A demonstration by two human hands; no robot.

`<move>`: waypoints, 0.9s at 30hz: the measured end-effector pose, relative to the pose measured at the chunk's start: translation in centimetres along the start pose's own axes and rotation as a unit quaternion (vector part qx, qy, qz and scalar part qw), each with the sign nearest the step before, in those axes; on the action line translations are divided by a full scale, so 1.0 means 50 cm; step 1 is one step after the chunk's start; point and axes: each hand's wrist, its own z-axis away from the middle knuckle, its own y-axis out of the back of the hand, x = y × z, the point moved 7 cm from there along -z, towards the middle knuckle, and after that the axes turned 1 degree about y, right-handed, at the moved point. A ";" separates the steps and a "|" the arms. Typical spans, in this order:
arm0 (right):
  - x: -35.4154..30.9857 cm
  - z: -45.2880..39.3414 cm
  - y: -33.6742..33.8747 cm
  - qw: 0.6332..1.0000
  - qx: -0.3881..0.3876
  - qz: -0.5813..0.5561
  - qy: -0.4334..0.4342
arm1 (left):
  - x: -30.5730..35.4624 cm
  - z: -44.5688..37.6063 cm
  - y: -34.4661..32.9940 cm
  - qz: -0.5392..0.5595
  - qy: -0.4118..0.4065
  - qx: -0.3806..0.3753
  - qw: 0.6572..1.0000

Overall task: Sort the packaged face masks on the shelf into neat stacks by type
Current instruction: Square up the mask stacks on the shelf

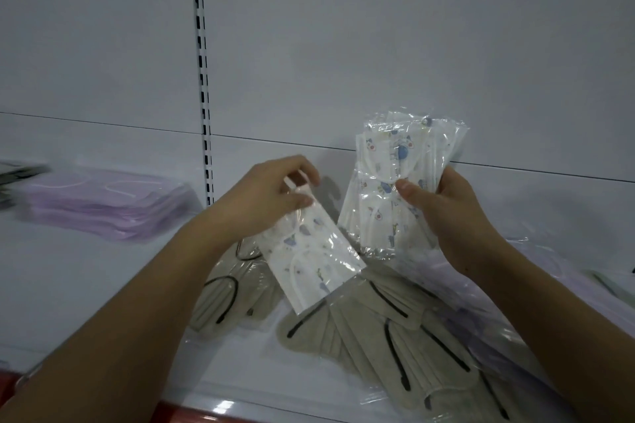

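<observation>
My left hand [271,192] pinches the top end of one white printed mask packet [316,254], which hangs tilted above the shelf. My right hand [443,203] grips a bundle of several matching printed mask packets [395,182], held upright. Beneath both hands lies a loose pile of beige masks with black ear loops [371,326] in clear wrappers. A neat stack of purple masks [110,203] rests at the left of the white shelf [86,285]. More purple packets [488,316] lie under my right forearm.
The white back panel with a slotted upright rail [202,79] stands behind the shelf. A red strip [192,414] runs along the shelf's front edge. Dark items [17,175] sit at the far left edge, and pale packets [611,282] at the far right.
</observation>
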 end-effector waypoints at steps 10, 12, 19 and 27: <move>-0.009 0.064 -0.098 0.976 -0.203 -0.071 -0.019 | 0.138 0.051 0.010 0.055 -0.215 0.235 0.946; -0.006 0.070 -0.110 0.969 -0.205 -0.123 -0.057 | 0.153 0.055 0.000 -0.006 -0.256 0.280 0.925; -0.024 0.071 -0.102 0.981 -0.179 -0.046 0.059 | 0.151 0.065 0.018 -0.036 -0.232 0.370 0.899; -0.032 0.061 -0.101 0.972 -0.175 -0.144 0.059 | 0.095 0.024 -0.055 0.369 -0.070 0.132 0.917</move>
